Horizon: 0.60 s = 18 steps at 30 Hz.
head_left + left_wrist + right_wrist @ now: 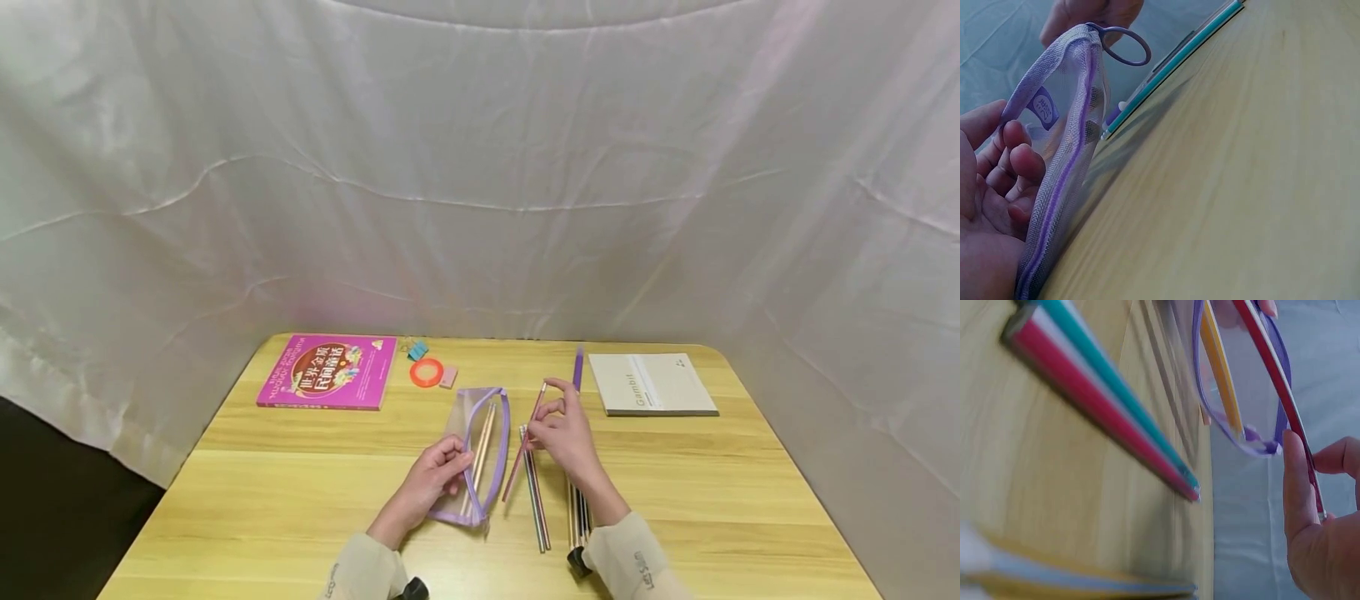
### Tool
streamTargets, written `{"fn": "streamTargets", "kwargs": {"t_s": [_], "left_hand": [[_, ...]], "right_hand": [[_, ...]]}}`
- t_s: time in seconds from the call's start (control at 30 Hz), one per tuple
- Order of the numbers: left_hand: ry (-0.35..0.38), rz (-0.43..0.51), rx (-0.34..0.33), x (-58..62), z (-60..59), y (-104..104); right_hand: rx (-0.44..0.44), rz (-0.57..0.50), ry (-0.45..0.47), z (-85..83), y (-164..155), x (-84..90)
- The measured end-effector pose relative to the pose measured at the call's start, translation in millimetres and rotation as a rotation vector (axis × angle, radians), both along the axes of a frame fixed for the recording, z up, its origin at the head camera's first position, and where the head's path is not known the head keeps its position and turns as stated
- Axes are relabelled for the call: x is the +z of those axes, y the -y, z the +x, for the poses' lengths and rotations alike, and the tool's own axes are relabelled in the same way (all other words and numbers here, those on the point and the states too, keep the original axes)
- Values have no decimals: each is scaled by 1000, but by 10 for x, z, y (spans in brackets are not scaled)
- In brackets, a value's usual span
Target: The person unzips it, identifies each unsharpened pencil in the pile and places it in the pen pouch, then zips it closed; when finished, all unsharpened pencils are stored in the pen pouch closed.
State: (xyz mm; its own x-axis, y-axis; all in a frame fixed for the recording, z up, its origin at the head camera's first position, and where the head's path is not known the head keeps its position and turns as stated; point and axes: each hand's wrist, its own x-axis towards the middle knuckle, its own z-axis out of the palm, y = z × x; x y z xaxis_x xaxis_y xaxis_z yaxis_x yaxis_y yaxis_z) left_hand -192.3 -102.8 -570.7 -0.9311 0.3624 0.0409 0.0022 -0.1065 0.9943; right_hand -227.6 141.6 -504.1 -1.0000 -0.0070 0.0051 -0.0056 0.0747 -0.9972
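My left hand (431,479) pinches the edge of a mesh pencil pouch with purple trim (504,442), whose mouth gapes toward the right. Inside the pouch lie yellow pencils (482,458). Between thumb and fingers, my right hand (562,429) holds a red pencil (517,462) at its upper part, just right of the pouch. In the right wrist view, the lower part of that red pencil (1272,362) overlaps the pouch opening. A teal pencil (1116,387) and a red-pink pencil (1085,394) lie side by side on the table. In the left wrist view, a ring (1129,47) hangs at the pouch's end.
More pencils (573,512) lie beneath my right wrist, and a purple pen (578,367) is beyond that hand. A pink book (330,371) sits back left, a Gambit notebook (652,383) back right. Orange tape (427,372), a pink eraser (448,377) and blue binder clip (417,351) are behind the pouch.
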Motion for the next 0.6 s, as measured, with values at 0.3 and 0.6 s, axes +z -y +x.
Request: {"fn": "streamTargets", "kwargs": {"t_s": [0.3,0.6], "left_hand": [[1,-10,6,-16,-5,8],[2,-1,-3,-4,-5,-7]], "right_hand": [[-1,6,-41,4,212,-24],[42,73,8,95,375,-116]]}}
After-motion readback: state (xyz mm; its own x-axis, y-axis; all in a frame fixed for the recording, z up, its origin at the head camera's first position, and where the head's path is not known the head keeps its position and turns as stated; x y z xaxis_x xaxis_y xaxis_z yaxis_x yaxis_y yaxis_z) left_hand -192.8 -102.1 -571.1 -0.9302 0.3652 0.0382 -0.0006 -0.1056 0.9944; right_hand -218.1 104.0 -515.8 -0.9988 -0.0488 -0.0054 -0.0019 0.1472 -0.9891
